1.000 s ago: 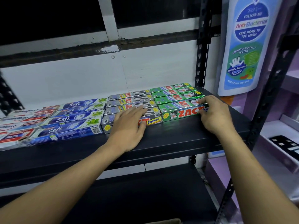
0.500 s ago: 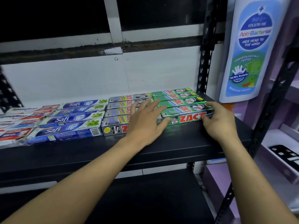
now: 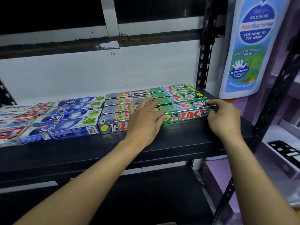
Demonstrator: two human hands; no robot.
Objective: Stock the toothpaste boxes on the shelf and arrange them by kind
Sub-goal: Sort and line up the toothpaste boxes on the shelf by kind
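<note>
Toothpaste boxes lie in rows on the black shelf. From left to right: red-and-white boxes, blue Safi boxes, grey Zact Smokers boxes and green Zact boxes. My left hand lies flat with spread fingers over the right end of the grey boxes and the left end of the front green Zact box. My right hand has its fingers curled round that box's right end.
A black shelf upright stands behind the green boxes. A large bottle-shaped body wash sign hangs at the right. A lower black shelf sits below. A purple-and-white display lies to the right.
My left hand slid right, from the front grey box to the seam between the grey and green rows. My right hand stayed at the front green box's right end.
</note>
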